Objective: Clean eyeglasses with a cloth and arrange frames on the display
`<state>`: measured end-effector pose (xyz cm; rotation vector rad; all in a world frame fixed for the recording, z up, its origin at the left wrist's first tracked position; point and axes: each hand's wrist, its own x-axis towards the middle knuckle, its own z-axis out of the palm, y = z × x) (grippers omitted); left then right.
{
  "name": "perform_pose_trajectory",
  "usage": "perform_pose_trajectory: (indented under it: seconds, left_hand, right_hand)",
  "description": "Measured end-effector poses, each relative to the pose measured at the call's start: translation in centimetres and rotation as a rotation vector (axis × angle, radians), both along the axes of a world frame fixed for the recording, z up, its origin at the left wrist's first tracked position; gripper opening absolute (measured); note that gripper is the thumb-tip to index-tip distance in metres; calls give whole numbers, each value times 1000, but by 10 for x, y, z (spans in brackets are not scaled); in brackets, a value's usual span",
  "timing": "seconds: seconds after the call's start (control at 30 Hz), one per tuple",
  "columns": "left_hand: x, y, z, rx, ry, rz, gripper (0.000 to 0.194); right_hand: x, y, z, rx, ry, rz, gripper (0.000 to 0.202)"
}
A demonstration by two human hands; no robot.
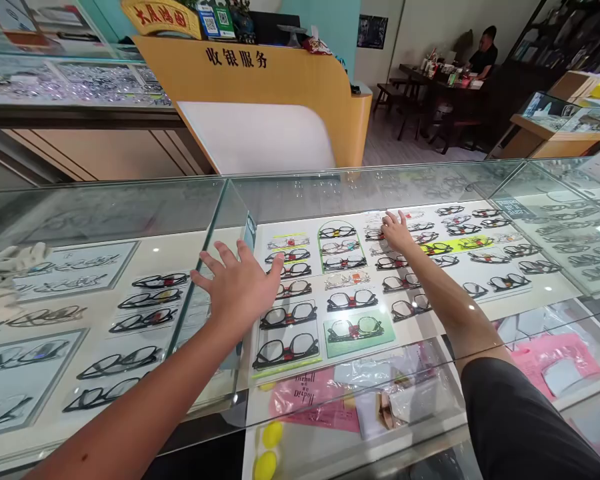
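My left hand (pixel 241 285) is spread wide, palm down, at the glass divider of a display case, holding nothing. Just right of it is a column of black-framed eyeglasses (pixel 289 313). Farther off, my right hand (pixel 397 235) reaches over the back rows of frames. Its fingers are apart, and the tips are close to a dark pair of eyeglasses (pixel 375 235); whether they touch it is hard to see. Below that hand lie more dark eyeglasses (pixel 400 283). A green card (pixel 387 333) carries one pair near the front.
White gloves (pixel 10 270) rest at the far left. Under the eyeglass tray is a drawer with pink packets (pixel 320 403) and yellow discs (pixel 266 465). Glass edges (pixel 220 207) border the case. Beyond stands a yellow counter (pixel 260 83); a person (pixel 484 57) sits at a table behind.
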<state>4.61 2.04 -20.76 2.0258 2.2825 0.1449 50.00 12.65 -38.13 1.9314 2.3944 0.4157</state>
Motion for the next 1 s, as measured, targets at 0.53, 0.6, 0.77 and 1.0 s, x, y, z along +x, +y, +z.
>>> perform_pose_trajectory:
  seconds: [0.53,0.6,0.77,1.0]
  left_hand:
    - [1,3,-1,-20,-9,24,104]
    - [1,3,-1,-20,-2,22,103]
    - [0,4,-3,-21,20,20,102]
    - [1,3,-1,-39,43,23,101]
  right_hand:
    - [-4,27,10,119,143,-103,41]
    - [-7,32,6,106,131,-89,42]
    - [-7,41,-3,69,102,-64,41]
    - [-6,47,-9,49,97,-83,38]
